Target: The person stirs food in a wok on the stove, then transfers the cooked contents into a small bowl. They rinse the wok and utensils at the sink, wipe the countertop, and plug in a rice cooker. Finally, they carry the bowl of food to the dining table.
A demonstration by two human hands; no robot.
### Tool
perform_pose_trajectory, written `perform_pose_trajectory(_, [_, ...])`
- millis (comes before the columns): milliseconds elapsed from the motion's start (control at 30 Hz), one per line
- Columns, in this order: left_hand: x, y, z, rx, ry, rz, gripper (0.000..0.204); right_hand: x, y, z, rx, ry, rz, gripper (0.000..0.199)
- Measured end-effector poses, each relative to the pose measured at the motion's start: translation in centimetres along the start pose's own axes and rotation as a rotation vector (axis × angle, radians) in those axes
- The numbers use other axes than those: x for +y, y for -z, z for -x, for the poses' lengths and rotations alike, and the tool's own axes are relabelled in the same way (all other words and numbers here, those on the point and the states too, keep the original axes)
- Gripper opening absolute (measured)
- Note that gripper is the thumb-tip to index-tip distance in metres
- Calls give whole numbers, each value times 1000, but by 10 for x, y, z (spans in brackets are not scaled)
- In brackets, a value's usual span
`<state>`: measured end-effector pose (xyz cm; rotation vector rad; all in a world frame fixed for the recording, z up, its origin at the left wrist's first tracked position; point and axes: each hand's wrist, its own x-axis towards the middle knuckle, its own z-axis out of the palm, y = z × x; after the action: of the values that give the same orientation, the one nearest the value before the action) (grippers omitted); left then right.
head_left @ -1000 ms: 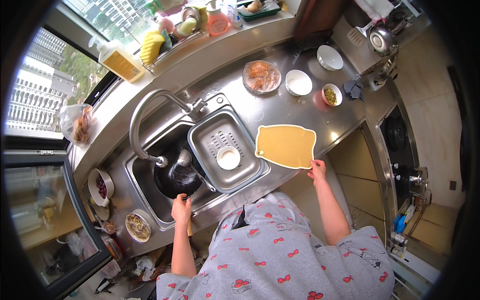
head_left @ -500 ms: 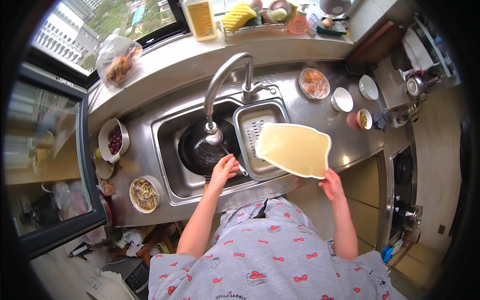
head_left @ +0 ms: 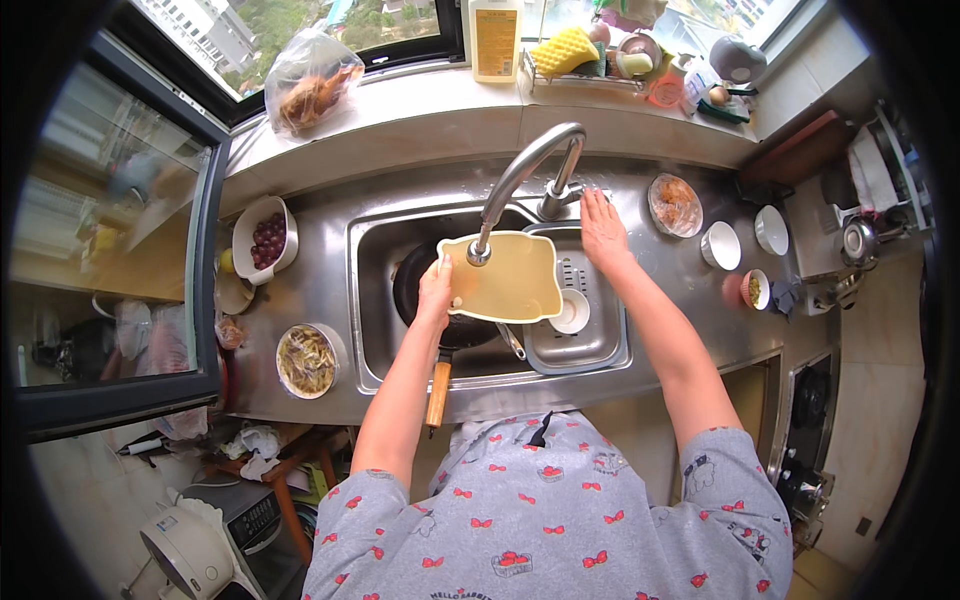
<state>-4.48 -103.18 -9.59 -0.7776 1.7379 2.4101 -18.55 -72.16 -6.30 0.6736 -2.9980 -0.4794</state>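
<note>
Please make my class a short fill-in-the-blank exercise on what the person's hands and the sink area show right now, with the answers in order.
1. The left hand holds a flat, yellowish ____, used for chopping on, below the tap.
2. The person's ____ hand is beside the tap handle.
3. The black pan sits in the ____.
4. The large bumpy sponge is ____ in colour.

Missing words: cutting board; right; sink; yellow.

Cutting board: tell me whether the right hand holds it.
No, the left hand grips the cutting board by its left edge, while the right hand is beside the faucet handle.
</note>
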Motion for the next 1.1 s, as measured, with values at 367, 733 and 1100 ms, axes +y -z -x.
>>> perform_pose_trajectory(367, [-2, -30, -39, -84, 218, 131, 30, 14, 10, -14, -164, -50, -201, 65])
perform_pose_trajectory(733, [28, 0, -12, -73, 83, 145, 34, 19, 7, -19, -166, -81, -356, 65])
perform_pose_trajectory(1100, [12, 8, -33, -139, 235, 164, 46, 20, 7, -23, -182, -71, -377, 63])
